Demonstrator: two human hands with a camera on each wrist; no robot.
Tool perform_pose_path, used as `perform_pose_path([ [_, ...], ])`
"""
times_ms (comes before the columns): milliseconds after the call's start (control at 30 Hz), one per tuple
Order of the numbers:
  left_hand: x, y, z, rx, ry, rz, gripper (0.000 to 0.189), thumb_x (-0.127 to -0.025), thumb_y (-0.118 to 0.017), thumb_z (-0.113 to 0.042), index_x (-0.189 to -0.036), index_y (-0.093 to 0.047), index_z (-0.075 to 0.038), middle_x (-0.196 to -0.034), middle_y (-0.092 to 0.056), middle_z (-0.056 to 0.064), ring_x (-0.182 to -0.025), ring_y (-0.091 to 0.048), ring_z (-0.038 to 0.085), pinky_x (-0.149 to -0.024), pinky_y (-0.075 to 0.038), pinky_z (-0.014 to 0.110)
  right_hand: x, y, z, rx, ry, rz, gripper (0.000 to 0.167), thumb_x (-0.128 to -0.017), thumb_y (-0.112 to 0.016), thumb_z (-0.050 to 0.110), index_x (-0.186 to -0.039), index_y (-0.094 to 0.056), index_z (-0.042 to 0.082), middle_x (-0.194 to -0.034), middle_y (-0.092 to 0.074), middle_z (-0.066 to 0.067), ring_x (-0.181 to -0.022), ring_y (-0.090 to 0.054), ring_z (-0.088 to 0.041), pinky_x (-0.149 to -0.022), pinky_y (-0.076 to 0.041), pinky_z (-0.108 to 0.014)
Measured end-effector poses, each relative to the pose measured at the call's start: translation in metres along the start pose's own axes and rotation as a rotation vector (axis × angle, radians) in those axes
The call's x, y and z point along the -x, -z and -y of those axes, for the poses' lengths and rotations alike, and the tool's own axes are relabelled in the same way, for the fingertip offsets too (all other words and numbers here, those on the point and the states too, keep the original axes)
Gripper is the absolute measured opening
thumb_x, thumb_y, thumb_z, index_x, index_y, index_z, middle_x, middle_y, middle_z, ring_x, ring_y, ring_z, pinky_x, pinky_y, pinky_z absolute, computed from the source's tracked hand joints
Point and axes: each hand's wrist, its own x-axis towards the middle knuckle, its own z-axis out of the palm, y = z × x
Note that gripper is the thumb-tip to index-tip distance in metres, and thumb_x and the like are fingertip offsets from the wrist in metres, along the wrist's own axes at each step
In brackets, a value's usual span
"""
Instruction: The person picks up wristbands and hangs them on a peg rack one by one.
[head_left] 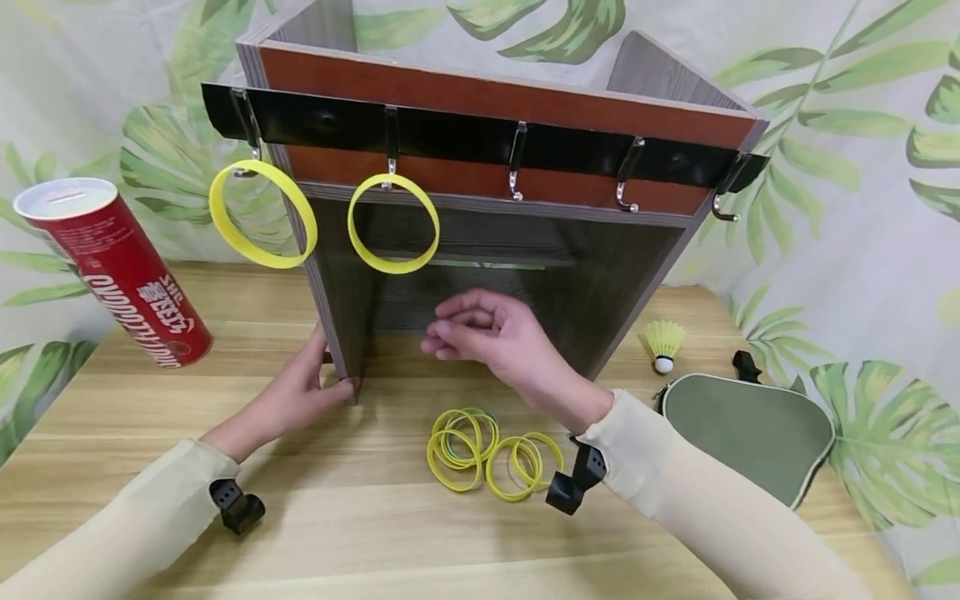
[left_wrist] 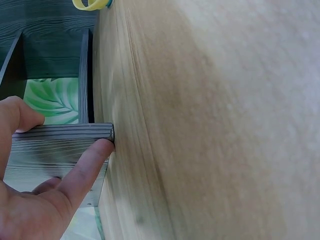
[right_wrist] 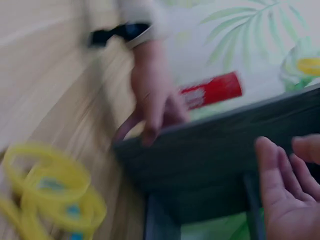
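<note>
My left hand [head_left: 300, 383] grips the lower side panel of a grey wooden shelf [head_left: 345, 333], thumb on the front edge and other fingers behind it. In the left wrist view, fingertips [left_wrist: 102, 145] press the panel's edge near the tabletop. Loosely curled and holding nothing, my right hand [head_left: 502, 337] hovers before the shelf's opening. Above it, a black hook rail [head_left: 457, 133] with several metal hooks spans the front. One yellow ring [head_left: 217, 200] hangs on the leftmost hook and another yellow ring [head_left: 435, 225] on the second. Below the right hand lies a pile of yellow rings [head_left: 480, 450].
A red can [head_left: 142, 275] with a white lid stands left of the shelf. To the right lie a yellow shuttlecock [head_left: 663, 340] and a green zipped pouch [head_left: 742, 425]. A leaf-patterned cloth [head_left: 847, 125] hangs behind the wooden table [head_left: 360, 533].
</note>
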Motion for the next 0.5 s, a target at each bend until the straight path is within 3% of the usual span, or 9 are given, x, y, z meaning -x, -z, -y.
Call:
perform_pose_path([
  [100, -0.001, 0.0, -0.001, -0.005, 0.012, 0.005, 0.11, -0.088, -0.067, 0.012, -0.17, -0.003, -0.023, -0.174, -0.019, 0.021, -0.141, -0.043, 0.037, -0.1, -0.038, 0.005, 0.005, 0.009, -0.014, 0.191, -0.007, 0.081, 0.017, -0.101, -0.064, 0.004, -0.116, -0.065, -0.005, -0.105, -0.075, -0.026, -0.087, -0.076, -0.018, -0.083, -0.063, -0.034],
  [167, -0.001, 0.0, -0.001, -0.006, 0.014, 0.005, 0.11, -0.088, -0.067, 0.012, -0.17, -0.003, -0.023, -0.174, -0.019, 0.021, -0.142, -0.042, 0.037, -0.1, -0.039, 0.006, 0.009, 0.015, -0.022, 0.293, -0.006, 0.138, 0.014, -0.1, -0.065, 0.005, -0.11, -0.067, -0.004, -0.096, -0.075, -0.022, -0.083, -0.075, -0.028, -0.08, -0.064, -0.039],
  [300, -0.001, 0.001, -0.001, 0.0, 0.005, 0.004, 0.109, -0.088, -0.067, 0.012, -0.17, -0.004, -0.022, -0.174, -0.018, 0.02, -0.145, -0.04, 0.027, -0.1, -0.039, 0.007, 0.019, 0.022, -0.038, 0.381, -0.034, 0.227, 0.012, -0.099, -0.067, 0.004, -0.107, -0.067, -0.005, -0.09, -0.072, -0.021, -0.083, -0.072, -0.043, -0.077, -0.063, -0.048],
  [367, -0.001, 0.001, -0.001, 0.002, 0.0, 0.001, 0.108, -0.088, -0.067, 0.012, -0.17, -0.006, -0.021, -0.174, -0.019, 0.021, -0.146, -0.04, 0.02, -0.1, -0.038, 0.007, 0.023, 0.023, -0.046, 0.411, -0.056, 0.253, 0.012, -0.099, -0.067, 0.004, -0.106, -0.067, -0.005, -0.089, -0.072, -0.02, -0.079, -0.072, -0.036, -0.077, -0.063, -0.049],
  [500, -0.001, 0.0, 0.001, 0.0, -0.012, -0.005, 0.106, -0.087, -0.067, 0.013, -0.17, -0.008, -0.018, -0.172, -0.022, 0.023, -0.142, -0.043, 0.017, -0.099, -0.039, 0.005, 0.032, 0.023, -0.062, 0.503, -0.077, 0.266, 0.011, -0.097, -0.07, 0.007, -0.102, -0.068, -0.002, -0.087, -0.071, -0.013, -0.073, -0.067, -0.012, -0.074, -0.063, -0.036],
])
